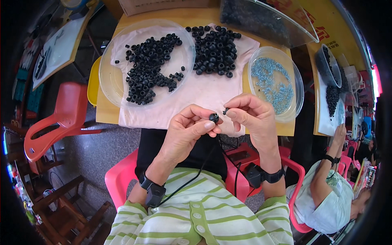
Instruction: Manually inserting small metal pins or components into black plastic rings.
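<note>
A black rubber ring (213, 118) is pinched in the left hand (185, 132) and a small dark screw (226, 110) in the right hand (252, 118), just apart.

Both are held above the cloth-covered bench (204, 92). Many black rings (149, 69) are left in the clear tray (108, 77) and on the cloth; blue screws (271, 81) are left in the round dish (298, 87), so much work appears to be outstanding.

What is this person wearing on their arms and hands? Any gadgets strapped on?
Both hands are bare, with no gloves. The left hand and right hand each have a black wristband carrying a small black box: the left box, the right box. Thin black cables run from them toward the body. The sleeves are white with green stripes and green cuffs, pushed up the forearms.
</note>
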`<action>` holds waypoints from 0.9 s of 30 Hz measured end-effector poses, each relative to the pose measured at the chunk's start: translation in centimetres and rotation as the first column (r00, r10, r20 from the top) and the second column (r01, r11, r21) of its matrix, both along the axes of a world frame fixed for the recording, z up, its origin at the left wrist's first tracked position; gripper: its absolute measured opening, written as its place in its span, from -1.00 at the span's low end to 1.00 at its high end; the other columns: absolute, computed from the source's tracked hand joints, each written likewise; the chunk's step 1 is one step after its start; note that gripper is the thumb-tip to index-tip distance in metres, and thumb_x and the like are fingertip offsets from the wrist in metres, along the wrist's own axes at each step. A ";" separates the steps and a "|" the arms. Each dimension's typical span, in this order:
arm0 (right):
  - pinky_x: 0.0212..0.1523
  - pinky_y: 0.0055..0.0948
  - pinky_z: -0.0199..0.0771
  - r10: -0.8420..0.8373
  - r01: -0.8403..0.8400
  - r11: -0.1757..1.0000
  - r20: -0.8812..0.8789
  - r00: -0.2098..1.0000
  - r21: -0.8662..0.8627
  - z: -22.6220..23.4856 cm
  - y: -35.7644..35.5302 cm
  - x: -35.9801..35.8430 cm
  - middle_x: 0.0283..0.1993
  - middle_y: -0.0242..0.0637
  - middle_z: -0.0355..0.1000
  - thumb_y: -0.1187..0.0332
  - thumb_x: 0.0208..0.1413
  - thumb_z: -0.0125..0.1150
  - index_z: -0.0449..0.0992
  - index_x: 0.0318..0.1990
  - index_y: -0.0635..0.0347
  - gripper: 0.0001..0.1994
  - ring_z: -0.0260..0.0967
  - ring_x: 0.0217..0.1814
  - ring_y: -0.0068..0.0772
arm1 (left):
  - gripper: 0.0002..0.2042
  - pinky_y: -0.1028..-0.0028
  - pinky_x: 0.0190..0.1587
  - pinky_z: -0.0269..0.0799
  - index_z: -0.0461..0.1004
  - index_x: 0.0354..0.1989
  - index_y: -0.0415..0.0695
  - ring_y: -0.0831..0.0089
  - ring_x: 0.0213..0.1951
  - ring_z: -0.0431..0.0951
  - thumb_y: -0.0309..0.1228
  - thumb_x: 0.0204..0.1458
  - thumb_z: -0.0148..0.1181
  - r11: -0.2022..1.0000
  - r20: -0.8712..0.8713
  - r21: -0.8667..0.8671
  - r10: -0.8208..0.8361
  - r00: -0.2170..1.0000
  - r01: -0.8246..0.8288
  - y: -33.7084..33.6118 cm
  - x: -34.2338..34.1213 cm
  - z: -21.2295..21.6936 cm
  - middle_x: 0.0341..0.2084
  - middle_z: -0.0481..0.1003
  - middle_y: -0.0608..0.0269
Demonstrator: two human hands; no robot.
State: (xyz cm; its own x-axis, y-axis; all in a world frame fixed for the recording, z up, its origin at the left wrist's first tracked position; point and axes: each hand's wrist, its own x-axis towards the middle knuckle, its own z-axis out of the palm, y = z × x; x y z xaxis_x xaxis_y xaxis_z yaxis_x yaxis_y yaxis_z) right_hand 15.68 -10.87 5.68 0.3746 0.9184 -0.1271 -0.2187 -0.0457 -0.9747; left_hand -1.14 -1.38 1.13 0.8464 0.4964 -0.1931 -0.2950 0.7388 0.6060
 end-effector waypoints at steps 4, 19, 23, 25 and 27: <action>-0.48 -0.73 0.35 -0.010 0.009 1.000 0.102 0.995 0.019 0.5 0.2 -0.5 -0.35 -0.36 0.49 0.56 0.06 0.29 0.55 -0.22 0.34 -0.86 0.34 -0.46 -0.73 | -0.85 0.51 -0.18 0.56 0.45 -0.16 -0.28 0.44 -0.27 0.59 -0.59 0.09 0.17 0.999 -0.043 0.044 -0.006 0.999 0.008 0.0 0.2 0.1 -0.26 0.55 0.08; -0.46 -0.66 0.45 -0.026 0.005 0.998 0.338 0.941 0.063 0.7 -0.4 -1.4 -0.23 -0.26 0.49 0.56 0.10 0.21 0.55 -0.19 0.35 -0.87 0.45 -0.39 -0.61 | -0.84 0.52 -0.19 0.54 0.48 -0.18 -0.27 0.49 -0.30 0.57 -0.60 0.06 0.22 0.996 -0.062 0.087 0.033 0.998 -0.028 -0.4 0.4 -0.1 -0.28 0.55 0.13; -0.46 -0.69 0.41 0.014 -0.017 1.000 0.290 0.957 0.009 0.5 -0.6 -1.0 -0.22 -0.28 0.48 0.56 0.14 0.18 0.54 -0.16 0.35 -0.87 0.41 -0.43 -0.64 | -0.85 0.52 -0.20 0.54 0.49 -0.19 -0.27 0.49 -0.30 0.57 -0.60 0.06 0.22 0.997 -0.080 0.076 0.026 0.996 -0.020 -0.4 0.4 0.1 -0.28 0.55 0.13; -0.47 -0.69 0.40 0.002 -0.001 1.000 0.221 0.975 -0.004 0.4 -0.6 -1.0 -0.23 -0.29 0.47 0.55 0.14 0.18 0.54 -0.17 0.36 -0.87 0.39 -0.44 -0.66 | -0.86 0.52 -0.20 0.54 0.49 -0.19 -0.27 0.48 -0.30 0.57 -0.59 0.07 0.21 0.997 -0.073 0.076 0.024 0.997 -0.018 -0.4 0.4 0.1 -0.27 0.55 0.12; -0.47 -0.70 0.40 -0.010 0.013 1.000 0.176 0.984 -0.018 0.5 -0.6 -0.8 -0.24 -0.30 0.47 0.55 0.14 0.18 0.53 -0.18 0.36 -0.88 0.38 -0.44 -0.68 | -0.86 0.52 -0.21 0.54 0.49 -0.19 -0.28 0.48 -0.30 0.57 -0.59 0.07 0.21 0.997 -0.066 0.080 0.021 0.998 -0.016 -0.3 0.3 0.1 -0.27 0.55 0.12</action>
